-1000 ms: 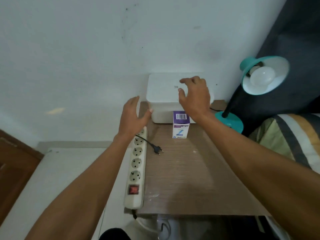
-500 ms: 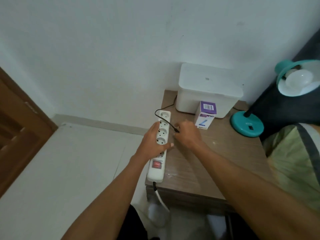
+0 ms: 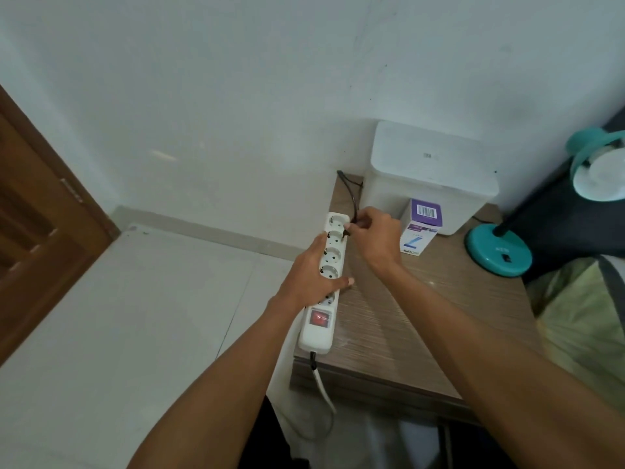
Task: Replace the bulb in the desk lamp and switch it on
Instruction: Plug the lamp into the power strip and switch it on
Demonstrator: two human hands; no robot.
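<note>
A white power strip (image 3: 329, 258) with a lit red switch (image 3: 319, 318) lies along the left edge of the wooden bedside table (image 3: 422, 316). My left hand (image 3: 313, 275) presses on its middle, fingers across the sockets. My right hand (image 3: 373, 236) pinches the lamp's black plug (image 3: 346, 231) at the second socket from the far end; its cord (image 3: 351, 194) loops back toward the wall. The teal desk lamp has its base (image 3: 497, 253) at the table's right and its shade with a white bulb (image 3: 605, 170) at the frame's right edge. A purple-and-white bulb box (image 3: 419, 231) stands upright.
A white lidded plastic container (image 3: 429, 170) sits against the wall behind the bulb box. A brown wooden door (image 3: 37, 231) is at the left. Striped bedding (image 3: 581, 326) lies to the right of the table. The strip's white cable (image 3: 323, 384) hangs off the front edge.
My view swung left and down. Both hands came down from the white container to the power strip. My right hand picked up the plug and brought it to the far sockets.
</note>
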